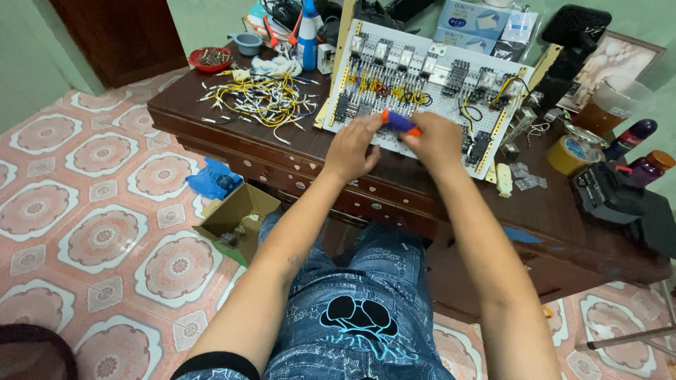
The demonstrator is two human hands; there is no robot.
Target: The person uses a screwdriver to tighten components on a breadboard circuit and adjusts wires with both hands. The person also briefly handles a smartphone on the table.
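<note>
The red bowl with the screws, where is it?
In the head view, the red bowl sits at the far left corner of the wooden table, just behind the pile of yellow and white wires and beside a small grey-blue cup.

A pale blue rectangular box (pixel 473 21) with white panels lies at the desk's (pixel 394 190) back edge, behind the wiring board. An open brown carton (pixel 236 224) sits on the floor below the desk's front left corner.

Glossy dark wood desk (pixel 394 184); matt white perforated board (pixel 422 105); plastic screwdriver (pixel 400 122) handle; denim jeans (pixel 352 295).
</note>
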